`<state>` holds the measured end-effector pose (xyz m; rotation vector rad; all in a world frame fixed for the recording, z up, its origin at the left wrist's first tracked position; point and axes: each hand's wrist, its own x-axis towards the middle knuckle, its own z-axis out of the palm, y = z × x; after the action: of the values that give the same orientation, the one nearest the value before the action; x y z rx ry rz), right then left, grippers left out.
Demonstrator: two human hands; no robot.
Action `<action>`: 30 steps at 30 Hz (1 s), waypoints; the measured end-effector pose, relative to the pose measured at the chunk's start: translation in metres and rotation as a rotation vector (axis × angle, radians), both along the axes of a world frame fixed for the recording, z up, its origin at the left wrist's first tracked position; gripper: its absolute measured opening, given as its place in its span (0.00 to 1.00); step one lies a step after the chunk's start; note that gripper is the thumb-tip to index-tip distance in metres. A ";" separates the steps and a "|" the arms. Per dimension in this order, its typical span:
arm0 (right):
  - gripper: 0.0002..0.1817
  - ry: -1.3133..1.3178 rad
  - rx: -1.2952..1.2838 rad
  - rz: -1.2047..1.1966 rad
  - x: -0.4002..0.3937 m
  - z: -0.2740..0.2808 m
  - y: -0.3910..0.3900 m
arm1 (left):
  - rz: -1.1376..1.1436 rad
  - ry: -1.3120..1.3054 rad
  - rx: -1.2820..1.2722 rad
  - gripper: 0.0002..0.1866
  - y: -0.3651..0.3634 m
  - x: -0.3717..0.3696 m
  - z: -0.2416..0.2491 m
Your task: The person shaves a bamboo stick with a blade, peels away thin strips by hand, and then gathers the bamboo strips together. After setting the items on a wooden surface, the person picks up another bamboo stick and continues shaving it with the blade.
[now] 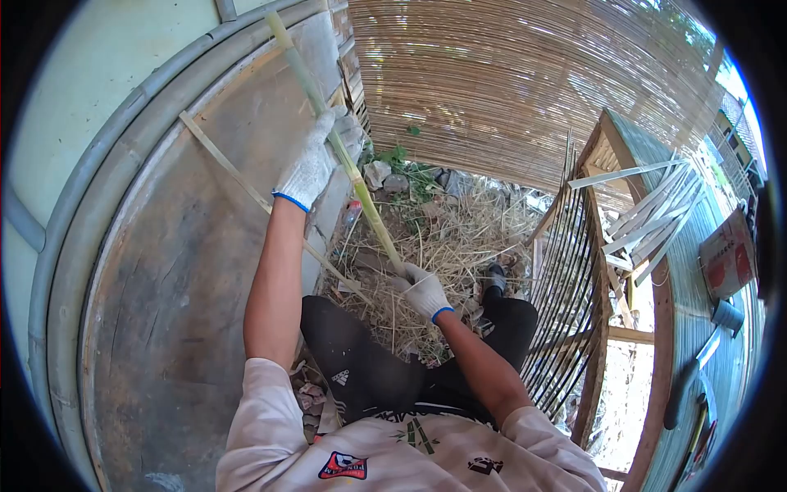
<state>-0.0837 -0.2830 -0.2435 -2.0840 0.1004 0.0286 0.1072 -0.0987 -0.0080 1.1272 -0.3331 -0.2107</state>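
Both my hands wear white knit gloves with blue cuffs. A long green-yellow bamboo pole (366, 202) slants across the view, its upper end towards the wall at the top left. My left hand (316, 160) is closed round the pole's upper middle, just above a node. Lower down, my right hand (423, 292) is closed round the pole's near end, which is partly hidden by the glove. A thin bamboo strip (225, 166) runs behind my left forearm, leaning over the dark board (188, 254).
On the right, a table with a blue-green top (701, 287) bears pale split strips (656, 215), a cardboard box (728, 254) and a knife (697, 365). A slatted wooden frame (570, 295) stands beside my leg. Straw and shavings (459, 234) cover the ground before a bamboo screen (475, 82).
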 end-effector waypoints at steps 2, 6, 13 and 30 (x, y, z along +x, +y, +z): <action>0.26 -0.254 -0.106 -0.099 -0.018 -0.006 -0.007 | 0.012 -0.006 0.013 0.23 -0.011 0.004 -0.014; 0.33 -0.095 0.132 -0.322 -0.092 0.005 -0.022 | 0.029 0.022 -0.054 0.16 -0.023 0.022 -0.043; 0.28 0.030 0.578 -0.569 -0.264 0.156 -0.043 | 0.117 0.030 -0.079 0.16 -0.031 0.056 -0.062; 0.30 0.022 -1.129 -1.198 -0.380 0.295 -0.153 | 0.110 -0.338 -0.259 0.19 -0.081 -0.012 0.000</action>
<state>-0.4640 -0.4360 0.0519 -2.7189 1.6626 -0.9078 0.0947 -0.1798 -0.0081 0.9185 -0.5797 0.1204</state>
